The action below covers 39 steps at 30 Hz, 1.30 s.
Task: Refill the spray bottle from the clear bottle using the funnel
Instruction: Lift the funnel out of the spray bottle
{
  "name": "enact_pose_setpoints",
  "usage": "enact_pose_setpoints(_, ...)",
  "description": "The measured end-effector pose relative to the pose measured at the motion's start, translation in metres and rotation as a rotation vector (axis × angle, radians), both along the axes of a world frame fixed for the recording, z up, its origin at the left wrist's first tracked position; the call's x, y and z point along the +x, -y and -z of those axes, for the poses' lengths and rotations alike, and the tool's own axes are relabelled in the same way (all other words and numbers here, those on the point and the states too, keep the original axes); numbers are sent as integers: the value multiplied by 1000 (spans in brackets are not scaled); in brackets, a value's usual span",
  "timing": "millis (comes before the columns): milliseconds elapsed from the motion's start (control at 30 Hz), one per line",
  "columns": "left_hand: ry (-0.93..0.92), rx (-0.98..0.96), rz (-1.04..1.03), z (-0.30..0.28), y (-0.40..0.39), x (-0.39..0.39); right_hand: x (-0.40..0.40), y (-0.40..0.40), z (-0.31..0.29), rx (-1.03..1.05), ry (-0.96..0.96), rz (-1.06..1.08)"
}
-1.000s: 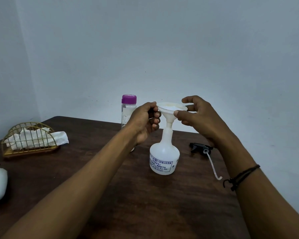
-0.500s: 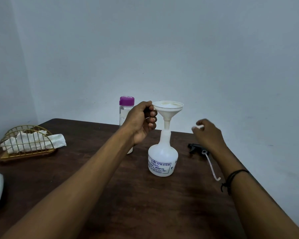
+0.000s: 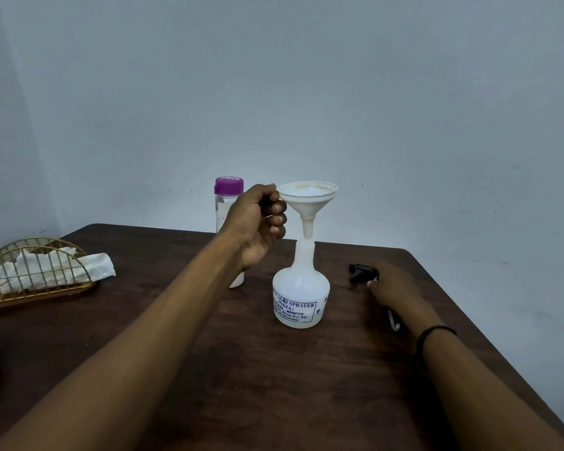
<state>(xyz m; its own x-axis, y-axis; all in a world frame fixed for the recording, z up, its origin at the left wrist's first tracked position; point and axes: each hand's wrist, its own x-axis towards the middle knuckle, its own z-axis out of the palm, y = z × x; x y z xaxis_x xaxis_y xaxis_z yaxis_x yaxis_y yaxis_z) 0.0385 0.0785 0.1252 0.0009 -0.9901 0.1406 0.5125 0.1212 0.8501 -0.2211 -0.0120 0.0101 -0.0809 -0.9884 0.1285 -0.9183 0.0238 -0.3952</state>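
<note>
Now our left hand pinches the funnel seated in the spray bottle; our right hand rests on the sprayer head, grip unclear.

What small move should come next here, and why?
Probably the right hand, now low on the table beside the black spray head, should reach for the capped clear bottle: the funnel already sits in the spray bottle, steadied by the left hand.
</note>
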Motion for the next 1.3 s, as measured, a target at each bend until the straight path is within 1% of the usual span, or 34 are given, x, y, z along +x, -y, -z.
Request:
enact_pose_setpoints(167,-26,9,-23,-1,1,5,-1,-1,1,-19,45,-2)
enact_pose_setpoints(300,-36,9,-49,-5,1,12,-1,-5,-1,-11,46,5)
enact_pose_setpoints(467,-140,-39,-34,-25,-6,33,-2,-7,-6,-1,42,11)
enact_pose_setpoints(633,-180,-49,-147,-39,-21,73,-2,-8,-8,14,27,-5)
enact_pose_setpoints(767,-154,25,-294,-31,-21,109,0,-9,-8,4,37,-9)
enact_pose_setpoints(933,-106,168,-434,1,-11,145,2,-10,-6,-29,47,-5)
enact_pose_setpoints(1100,-85,307,-441,40,0,161,5,-8,-3,-83,25,-21)
enact_pose_setpoints(1300,36,417,-452,64,5,160,16,-7,-4,-93,32,8)
